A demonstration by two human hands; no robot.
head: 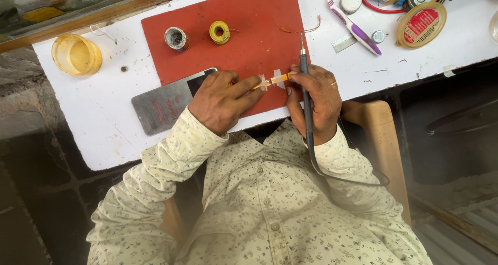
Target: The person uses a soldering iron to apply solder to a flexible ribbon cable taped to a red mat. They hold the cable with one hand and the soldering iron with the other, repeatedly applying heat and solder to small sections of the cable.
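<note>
Over the red mat point(249, 21), both hands' grips pinch an orange strip point(274, 80).

Matt red rubber mat point(249, 31), brushed metal plate point(161, 107)

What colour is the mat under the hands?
Red mat, plain to see in the head view.

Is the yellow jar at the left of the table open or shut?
Open. The yellow jar has no lid on it: its round mouth shows and one sees down onto its yellowish inside. Whether it holds anything, I cannot tell.
</note>
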